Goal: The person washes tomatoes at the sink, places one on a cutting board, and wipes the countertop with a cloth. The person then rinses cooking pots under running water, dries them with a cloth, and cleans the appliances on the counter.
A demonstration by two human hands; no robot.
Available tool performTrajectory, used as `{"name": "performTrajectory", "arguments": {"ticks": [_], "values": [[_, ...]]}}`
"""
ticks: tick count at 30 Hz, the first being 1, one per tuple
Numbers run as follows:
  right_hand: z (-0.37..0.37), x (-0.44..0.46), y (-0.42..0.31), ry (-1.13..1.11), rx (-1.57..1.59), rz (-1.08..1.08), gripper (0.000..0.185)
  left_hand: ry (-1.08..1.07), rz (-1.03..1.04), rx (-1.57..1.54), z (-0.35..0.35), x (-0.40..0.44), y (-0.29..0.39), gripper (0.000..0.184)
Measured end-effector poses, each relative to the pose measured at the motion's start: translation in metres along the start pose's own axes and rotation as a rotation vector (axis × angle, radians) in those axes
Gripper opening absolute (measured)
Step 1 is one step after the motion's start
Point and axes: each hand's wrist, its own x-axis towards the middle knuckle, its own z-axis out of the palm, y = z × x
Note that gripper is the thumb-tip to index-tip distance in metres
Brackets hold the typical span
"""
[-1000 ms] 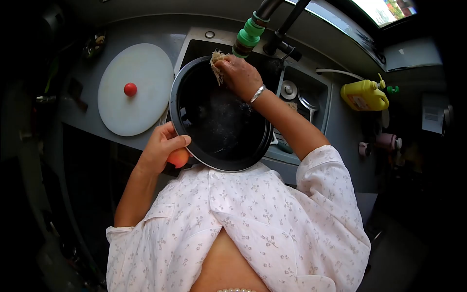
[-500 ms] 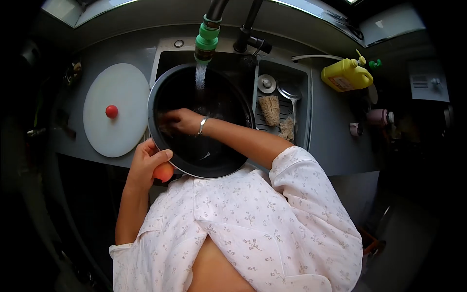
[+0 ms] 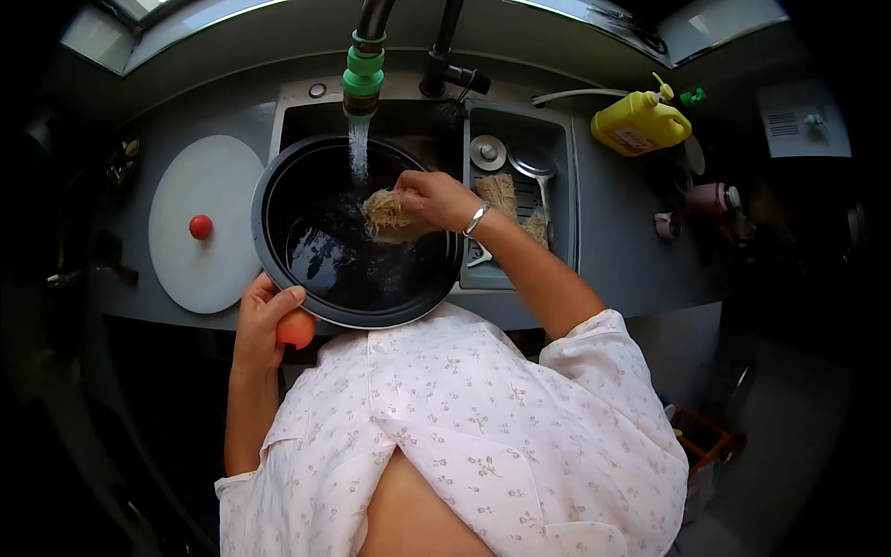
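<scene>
A large black pot (image 3: 316,269) is tilted over the sink, with water inside. My left hand (image 3: 264,311) is closed on its near left rim. A round red-orange thing, perhaps a tomato (image 3: 296,329), shows under my left thumb; how it is held is partly hidden. Over the right side of the pot, my right hand (image 3: 434,200) grips a tan fibrous loofah scrubber (image 3: 387,213). Water runs from the green-ended faucet (image 3: 362,79) into the pot, just behind the scrubber.
Left of the sink lies a white cutting board (image 3: 200,274) with a small red tomato (image 3: 200,227) on it. The right basin (image 3: 563,213) holds more loofah pieces (image 3: 498,192), a ladle (image 3: 534,165) and a drain strainer (image 3: 487,153). A yellow jug (image 3: 640,123) stands on the right counter.
My right hand has come up from the left inside of the pot and moved right, with the loofah scrubber now showing in it. My left hand keeps its hold on the rim.
</scene>
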Motion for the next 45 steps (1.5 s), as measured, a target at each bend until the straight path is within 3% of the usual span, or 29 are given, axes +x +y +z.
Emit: {"name": "performTrajectory", "arguments": {"ticks": [3, 4, 6, 9, 11, 12, 14, 15, 16, 17, 18, 19, 21, 24, 26, 32, 37, 39, 40, 45], "values": [[-0.023, -0.012, 0.025, 0.309, 0.201, 0.101, 0.029, -0.003, 0.005, -0.006, -0.003, 0.003, 0.0, 0.014], [-0.034, -0.02, 0.04, 0.448, 0.195, 0.017, 0.028, -0.01, -0.003, -0.01, -0.003, 0.003, 0.0, 0.013], [-0.058, -0.043, 0.059, 0.572, 0.12, 0.093, 0.025, 0.001, -0.007, -0.006, -0.002, 0.002, 0.0, 0.011], [-0.078, -0.073, 0.114, 0.577, -0.083, 0.29, 0.028, 0.008, -0.004, -0.001, -0.005, 0.005, -0.002, 0.011], [-0.068, -0.097, 0.16, 0.623, -0.659, 0.016, 0.035, 0.015, -0.008, -0.002, 0.0, 0.005, 0.002, 0.011], [-0.062, -0.102, 0.158, 0.619, -0.656, 0.013, 0.035, 0.018, -0.014, 0.003, 0.004, 0.005, 0.005, 0.01], [-0.042, -0.107, 0.134, 0.674, -0.453, -0.011, 0.044, 0.017, -0.02, 0.005, 0.01, 0.007, 0.007, 0.011], [-0.034, -0.106, 0.098, 0.428, 0.151, 0.296, 0.05, 0.023, -0.023, 0.007, 0.011, 0.008, 0.007, 0.011], [-0.015, -0.102, 0.091, 0.252, 0.598, 0.437, 0.059, 0.005, -0.026, 0.024, 0.012, 0.01, 0.007, 0.011], [-0.004, -0.103, 0.057, 0.106, 0.868, 0.589, 0.063, -0.015, -0.025, 0.04, 0.014, 0.013, 0.008, 0.011], [0.006, -0.1, 0.038, -0.095, 1.053, 0.611, 0.045, -0.036, -0.021, 0.045, 0.017, 0.014, 0.009, 0.013], [0.025, -0.097, 0.035, -0.122, 1.152, 0.721, 0.037, -0.031, -0.017, 0.047, 0.021, 0.013, 0.01, 0.013], [0.044, -0.09, 0.032, -0.076, 1.264, 0.672, 0.023, -0.065, 0.008, 0.217, 0.027, 0.011, 0.012, 0.014], [0.06, -0.078, 0.029, 0.058, 1.279, 0.558, 0.023, -0.042, 0.073, 0.231, 0.018, 0.0, 0.015, 0.014], [0.062, -0.058, 0.029, 0.329, 1.322, 0.276, 0.039, -0.052, 0.103, 0.175, 0.002, -0.007, 0.011, 0.012], [-0.003, -0.022, -0.005, 0.488, 0.915, -0.105, 0.054, -0.03, 0.026, 0.053, -0.026, 0.004, -0.029, 0.011], [-0.016, -0.023, -0.01, 0.455, 0.906, -0.006, 0.04, -0.084, 0.088, -0.093, -0.023, 0.007, -0.009, 0.012], [-0.008, -0.032, -0.005, 0.296, 1.022, 0.301, 0.024, -0.125, 0.107, -0.069, -0.022, 0.008, 0.004, 0.017], [0.005, -0.031, -0.001, 0.309, 1.099, 0.331, 0.015, -0.135, 0.142, -0.071, -0.019, 0.009, 0.011, 0.02], [0.041, -0.039, 0.007, 0.212, 1.369, 0.526, 0.007, -0.214, 0.247, 0.036, 0.0, 0.017, 0.046, 0.028]]}}
